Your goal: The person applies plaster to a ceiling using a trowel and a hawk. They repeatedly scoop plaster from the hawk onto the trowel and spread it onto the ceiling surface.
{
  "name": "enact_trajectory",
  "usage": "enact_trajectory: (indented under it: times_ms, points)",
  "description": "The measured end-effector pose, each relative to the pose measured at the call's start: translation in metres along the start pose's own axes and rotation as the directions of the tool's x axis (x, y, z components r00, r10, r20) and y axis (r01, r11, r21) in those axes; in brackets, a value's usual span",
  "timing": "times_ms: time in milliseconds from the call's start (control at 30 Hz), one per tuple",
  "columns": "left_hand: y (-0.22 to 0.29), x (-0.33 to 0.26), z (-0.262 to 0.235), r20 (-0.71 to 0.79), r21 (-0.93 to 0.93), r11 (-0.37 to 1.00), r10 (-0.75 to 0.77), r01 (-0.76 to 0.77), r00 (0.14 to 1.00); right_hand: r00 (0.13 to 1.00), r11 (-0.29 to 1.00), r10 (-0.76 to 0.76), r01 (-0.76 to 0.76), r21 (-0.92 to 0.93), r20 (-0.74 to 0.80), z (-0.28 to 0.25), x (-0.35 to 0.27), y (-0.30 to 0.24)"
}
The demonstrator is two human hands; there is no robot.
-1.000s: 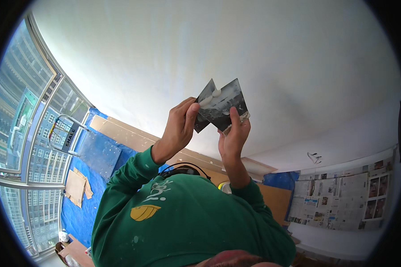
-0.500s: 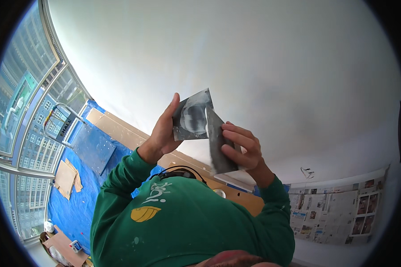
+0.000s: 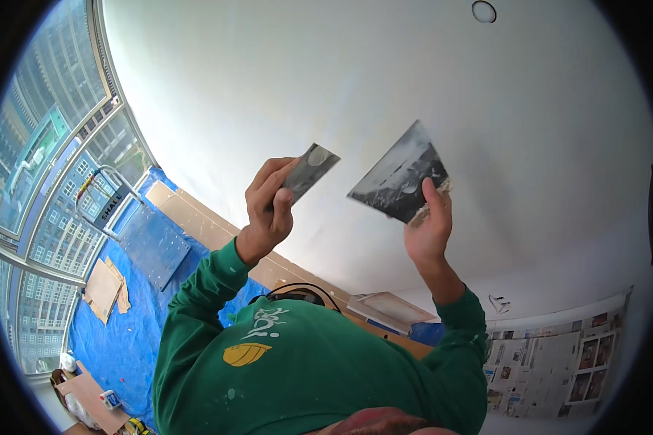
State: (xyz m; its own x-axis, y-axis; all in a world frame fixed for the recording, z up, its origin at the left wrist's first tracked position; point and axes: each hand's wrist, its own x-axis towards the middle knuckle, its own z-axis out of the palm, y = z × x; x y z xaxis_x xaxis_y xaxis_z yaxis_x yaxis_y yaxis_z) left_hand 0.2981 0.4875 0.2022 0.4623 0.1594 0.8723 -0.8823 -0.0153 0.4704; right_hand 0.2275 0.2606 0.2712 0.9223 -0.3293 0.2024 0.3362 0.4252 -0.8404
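My left hand [image 3: 267, 206] is closed around a small, grey, rectangular putty blade [image 3: 310, 174], held tilted with a pale smear near its far corner. To the right and apart from it, my right hand [image 3: 431, 232] grips a wider putty knife [image 3: 408, 168], its thumb on the near face. White filler streaks that dark blade, and a crumbly whitish lump [image 3: 419, 216] clings along its lower edge by the thumb. Both blades are up in front of a white surface [image 3: 268, 80]; whether either touches it I cannot tell.
At left, a flat trolley [image 3: 152, 243] stands on blue sheeting [image 3: 141, 348] beside cardboard pieces [image 3: 104, 290], near tall windows [image 3: 58, 246]. Newspaper [image 3: 551, 362] covers an area at lower right, below loose wires [image 3: 498, 303]. A round fitting or hole [image 3: 484, 11] shows at top right.
The two blades, close together before, have moved apart. My right hand has turned its putty knife over and lifted it up and right; my left hand has turned its blade.
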Motion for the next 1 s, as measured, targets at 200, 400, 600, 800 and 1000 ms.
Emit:
enact_trajectory:
  times_ms: [200,400,600,800,1000]
  points:
    - [-0.015,0.014,-0.004,0.205,0.297,0.749,0.555,-0.592,0.806,0.701,0.724,0.640,-0.687,0.057,0.316,0.032,-0.029,-0.017]
    - [-0.029,0.020,-0.015,0.449,0.380,0.663,0.477,-0.645,0.755,0.783,0.796,0.599,-0.605,-0.023,0.168,0.055,-0.016,-0.054]
    - [-0.085,-0.072,-0.056,0.642,0.461,0.834,-0.077,-0.304,0.762,0.940,0.991,0.070,-0.028,-0.128,0.335,0.064,0.095,-0.196]
    - [-0.152,-0.265,-0.154,0.218,0.691,0.625,-0.658,0.362,0.720,0.594,0.273,-0.628,0.773,-0.573,0.503,0.136,0.165,-0.411]
    - [-0.106,-0.433,-0.256,-0.127,0.980,-0.133,-0.991,0.148,-0.049,0.141,-0.744,-0.604,0.253,-0.619,0.784,0.222,0.209,-0.510]
